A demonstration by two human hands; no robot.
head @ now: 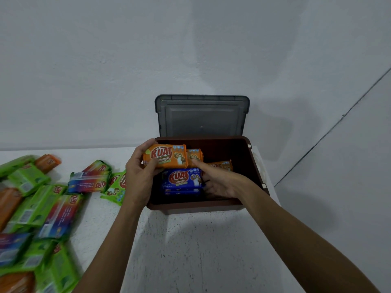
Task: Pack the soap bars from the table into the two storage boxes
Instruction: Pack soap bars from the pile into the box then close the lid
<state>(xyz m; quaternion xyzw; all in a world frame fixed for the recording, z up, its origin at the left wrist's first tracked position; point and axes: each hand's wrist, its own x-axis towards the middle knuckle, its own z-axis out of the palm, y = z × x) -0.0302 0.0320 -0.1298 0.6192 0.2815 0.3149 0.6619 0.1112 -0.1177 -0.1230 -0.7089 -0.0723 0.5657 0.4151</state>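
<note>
Loose soap bars [31, 208] crowd left edge of table [190, 250]. Left hand [138, 178] grips orange bar [166, 156] at rim of box [211, 206]; right hand [220, 182] inside, fingers slack, empty. Risk: bar clips rim, drops outside.

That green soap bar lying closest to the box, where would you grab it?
Probably across its narrow width, from above: the green soap bar lies roughly flat on the table, its box-side edge free, other bars crowding the opposite edge. The nearer left hand is busy holding an orange soap bar.
</note>
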